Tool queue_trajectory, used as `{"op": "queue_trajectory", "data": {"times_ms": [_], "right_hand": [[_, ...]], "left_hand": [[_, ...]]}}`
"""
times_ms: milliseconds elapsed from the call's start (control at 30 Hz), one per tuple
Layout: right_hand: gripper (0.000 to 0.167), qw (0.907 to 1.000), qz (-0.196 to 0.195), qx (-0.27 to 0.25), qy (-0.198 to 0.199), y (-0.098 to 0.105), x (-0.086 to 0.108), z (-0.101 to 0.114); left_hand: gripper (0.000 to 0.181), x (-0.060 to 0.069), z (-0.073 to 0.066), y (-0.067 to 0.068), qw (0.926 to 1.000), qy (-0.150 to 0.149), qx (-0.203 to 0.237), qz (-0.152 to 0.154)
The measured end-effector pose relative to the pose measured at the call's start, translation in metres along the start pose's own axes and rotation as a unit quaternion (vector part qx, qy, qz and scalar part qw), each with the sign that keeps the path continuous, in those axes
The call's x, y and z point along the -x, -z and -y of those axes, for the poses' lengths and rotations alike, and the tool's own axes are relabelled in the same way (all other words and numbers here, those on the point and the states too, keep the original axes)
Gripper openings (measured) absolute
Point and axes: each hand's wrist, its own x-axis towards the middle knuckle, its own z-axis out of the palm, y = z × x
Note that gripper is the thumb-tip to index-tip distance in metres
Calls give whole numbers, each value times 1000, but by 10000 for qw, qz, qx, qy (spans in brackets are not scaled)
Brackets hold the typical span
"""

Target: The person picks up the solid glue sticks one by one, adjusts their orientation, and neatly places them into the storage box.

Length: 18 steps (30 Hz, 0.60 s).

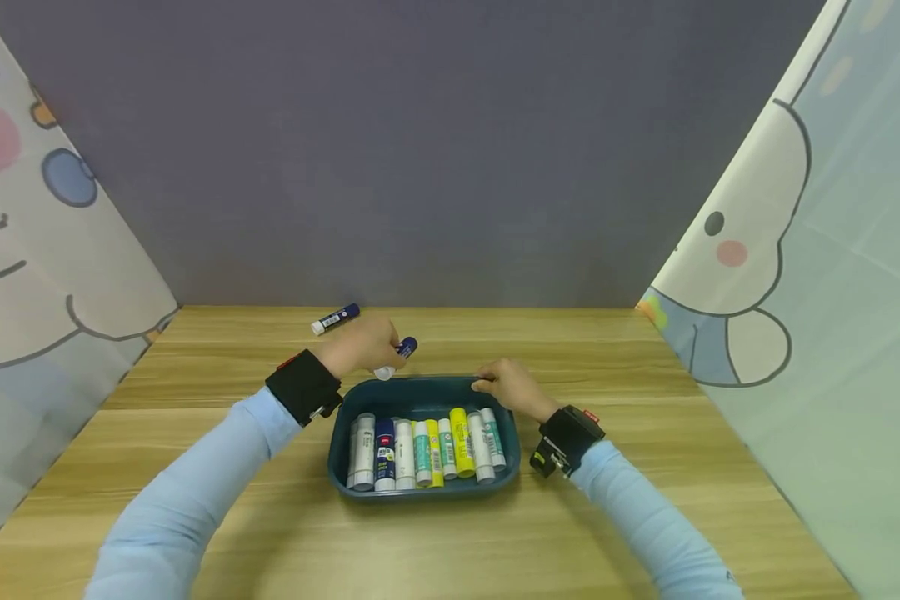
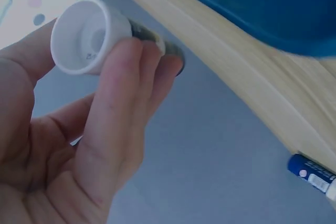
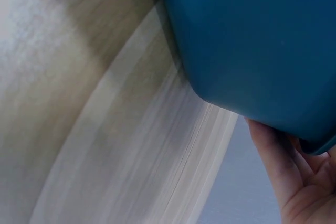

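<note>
My left hand (image 1: 363,343) grips a navy glue stick with a white base (image 1: 407,347) above the table, just behind the far left part of a dark teal bin (image 1: 427,496). In the left wrist view, the hollow white end of this glue stick (image 2: 80,38) faces the camera, with fingers and thumb around it. My right hand (image 1: 516,387) holds the bin's far rim near its right corner. From the right wrist, the fingers (image 3: 273,156) show against the bin's outer wall (image 3: 252,51). Inside the bin lie several glue sticks, including a yellow one (image 1: 462,442) and a navy one (image 1: 385,454).
Another navy and white glue stick (image 1: 336,319) lies on the wooden table (image 1: 255,517), near the far edge and left of the bin. A grey partition (image 1: 420,167) rises behind the table. Cartoon-printed cloths (image 1: 855,333) flank both sides.
</note>
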Motion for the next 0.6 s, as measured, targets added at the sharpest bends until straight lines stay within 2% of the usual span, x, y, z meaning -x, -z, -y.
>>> {"op": "queue_trajectory", "data": {"times_ms": [67, 167, 400, 500, 600], "right_hand": [[24, 10000, 15, -18, 2, 0, 0, 0], [25, 10000, 23, -93, 7, 1, 1, -1], [26, 9999, 46, -116, -98, 3, 1, -6], [26, 9998, 62, -157, -147, 4, 0, -8], [24, 9999, 29, -126, -105, 4, -1, -8]], "left_hand": [[21, 6, -6, -3, 9988, -204, -448, -47], [24, 17, -14, -9, 9962, -417, -765, -66], [25, 34, -32, -22, 9980, -404, -426, 240], [24, 37, -38, -28, 9975, -490, -433, 268], [15, 36, -44, -34, 9970, -609, -341, 334]]}}
